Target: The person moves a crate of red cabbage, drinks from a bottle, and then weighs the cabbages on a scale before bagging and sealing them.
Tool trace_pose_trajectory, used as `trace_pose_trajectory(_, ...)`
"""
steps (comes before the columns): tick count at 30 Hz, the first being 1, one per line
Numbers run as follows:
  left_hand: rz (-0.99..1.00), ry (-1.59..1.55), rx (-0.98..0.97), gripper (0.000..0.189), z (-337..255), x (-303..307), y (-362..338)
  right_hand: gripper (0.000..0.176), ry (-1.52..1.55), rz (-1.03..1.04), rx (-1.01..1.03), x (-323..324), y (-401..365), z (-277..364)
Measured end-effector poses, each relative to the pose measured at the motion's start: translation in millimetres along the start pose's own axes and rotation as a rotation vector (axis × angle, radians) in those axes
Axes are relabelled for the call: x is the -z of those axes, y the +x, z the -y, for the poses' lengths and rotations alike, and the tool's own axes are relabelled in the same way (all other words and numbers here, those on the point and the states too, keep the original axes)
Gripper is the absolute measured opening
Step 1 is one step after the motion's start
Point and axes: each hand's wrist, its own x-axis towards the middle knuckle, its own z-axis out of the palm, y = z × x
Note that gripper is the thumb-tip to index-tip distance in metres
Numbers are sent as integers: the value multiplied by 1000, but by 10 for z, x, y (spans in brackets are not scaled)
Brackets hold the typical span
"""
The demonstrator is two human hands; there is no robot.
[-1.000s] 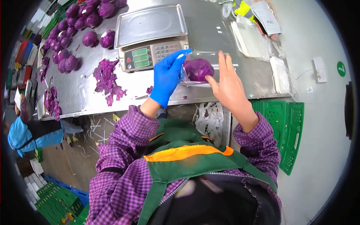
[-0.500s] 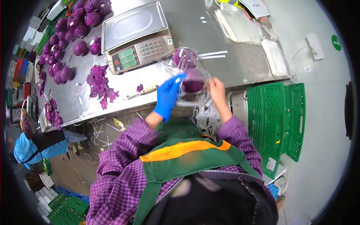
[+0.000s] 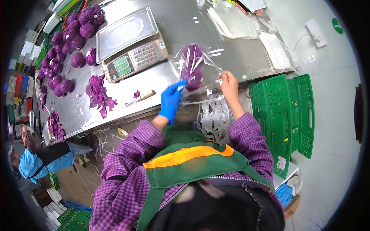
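Note:
Two purple cabbages [image 3: 191, 78] lie one behind the other inside a clear plastic bag [image 3: 200, 61] at the table's front edge. My left hand [image 3: 172, 100], in a blue glove, pinches the bag's near left side. My bare right hand [image 3: 230, 87] grips a stretched corner of the bag to the right of the cabbages. A knife [image 3: 145, 95] with a pale handle rests on the table left of my gloved hand.
A scale [image 3: 133, 54] with a metal tray stands behind the knife. Many cabbages [image 3: 78, 60] and torn leaves [image 3: 99, 94] lie at the left. Plastic bags [image 3: 233, 23] are at the back right, green crates [image 3: 275, 115] at the right. A person in blue [image 3: 46, 161] is at far left.
My right hand has moved a little right and up, pulling the bag's corner outward. The two cabbages now lie flat on the table inside the bag. The camera view has shifted slightly.

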Motion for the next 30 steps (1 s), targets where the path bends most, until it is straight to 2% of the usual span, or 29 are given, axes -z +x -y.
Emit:
trace_pose_trajectory(2, 41, -6, -138, 25, 153, -142, -246, 15, 80, -43, -25, 35, -186, -196)
trace_pose_trajectory(4, 40, -70, -95, 26, 161, -229, -324, 13, 160, -87, -51, 102, -402, -271)
trace_pose_trajectory(6, 35, -53, -67, 25, 103, -254, -280, 15, -359, -237, 81, 123, -606, 168)
trace_pose_trajectory(7, 34, -51, -70, 25, 113, -254, -258, 15, -356, -237, 83, 132, -666, 314)
trace_pose_trajectory(9, 32, -44, -63, 24, 141, -249, -216, 17, -424, -293, 615, 97, -765, 520)
trace_pose_trajectory(10, 30, -42, -66, 24, 148, -260, -195, 14, -297, -151, 543, -9, -820, 565)
trace_pose_trajectory(12, 0, -72, -221, 25, 140, -290, -168, 25, -259, 166, 415, -287, -756, 380)
trace_pose_trajectory(13, -1, -69, -223, 25, 136, -281, -172, 25, -256, 166, 417, -448, -683, 287)
trace_pose_trajectory(15, 19, -75, -131, 33, 114, -247, -203, 52, -502, -27, 414, -726, -485, 250)
trace_pose_trajectory(16, 17, -72, -134, 33, 98, -227, -217, 52, -499, -28, 416, -799, -390, 293)
trace_pose_trajectory(18, 61, -2, -130, 51, 55, -215, -283, 81, -736, 7, 310, -841, -237, 515)
trace_pose_trajectory(19, 86, -10, -143, 69, 45, -214, -311, 81, -736, 11, 312, -878, -169, 493)
trace_pose_trajectory(21, 54, 16, -155, 72, 43, -157, -349, 90, -758, 75, 164, -893, -71, 504)
trace_pose_trajectory(22, 26, 43, -167, 75, 42, -124, -362, 89, -579, 279, 19, -752, 0, 565)
trace_pose_trajectory(25, 36, 35, -138, 73, 6, 0, -345, 75, -602, 327, 336, -488, 43, 572)
trace_pose_trajectory(26, 42, 56, -105, 72, -7, 9, -349, 75, -605, 331, 333, -462, 70, 481)
trace_pose_trajectory(28, 56, -6, -60, 70, 132, -22, -338, 72, -555, 337, 519, -454, 127, 261)
trace_pose_trajectory(30, 79, -60, -23, 68, 159, -37, -321, 76, -543, 371, 527, -416, 41, 258)
